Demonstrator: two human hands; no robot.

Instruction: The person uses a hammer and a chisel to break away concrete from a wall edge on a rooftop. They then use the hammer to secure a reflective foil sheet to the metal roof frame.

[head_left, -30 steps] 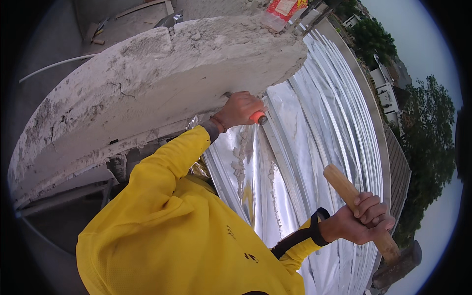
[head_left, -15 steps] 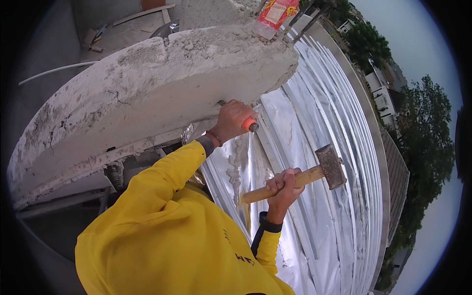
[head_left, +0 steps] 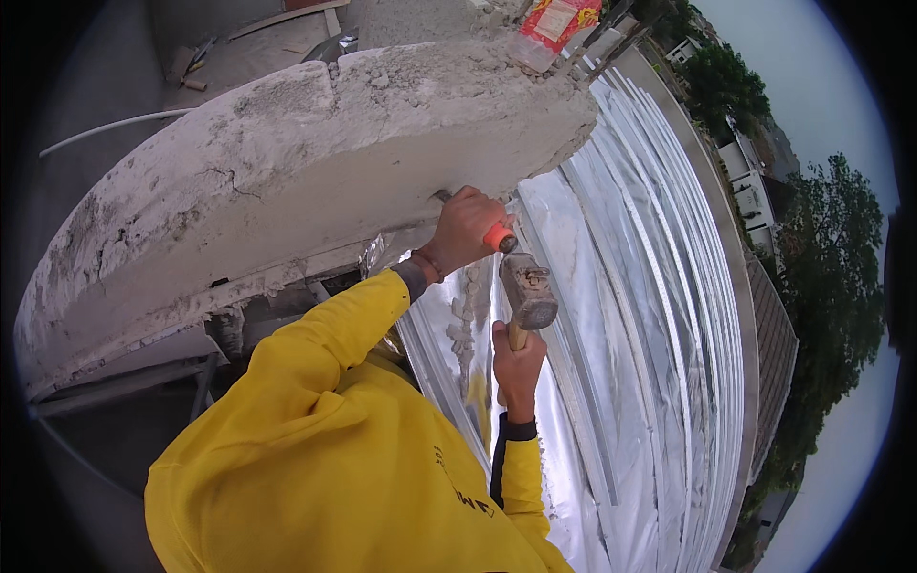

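Note:
My left hand (head_left: 466, 229) is wrapped round a chisel (head_left: 497, 236) with an orange grip. Its point rests against the side of the rough concrete wall (head_left: 325, 201), and the struck end faces back to the right. Lower down, my right hand (head_left: 519, 371) grips the wooden handle of a club hammer (head_left: 530, 292). The hammer's worn, dusty steel head is right at the chisel's struck end; whether they touch is hard to tell. Most of the handle is hidden by my fingers.
Silvery foil sheeting with metal ribs (head_left: 621, 315) slopes away at the right. A red-and-clear packet (head_left: 552, 33) lies on the wall's top. Beneath the wall at left is a dark gap with metal framing (head_left: 205, 382). Trees (head_left: 826, 258) and roofs stand beyond.
My right hand has swung the hammer left, bringing its head from the right over to the chisel's end. My left hand keeps the chisel against the wall.

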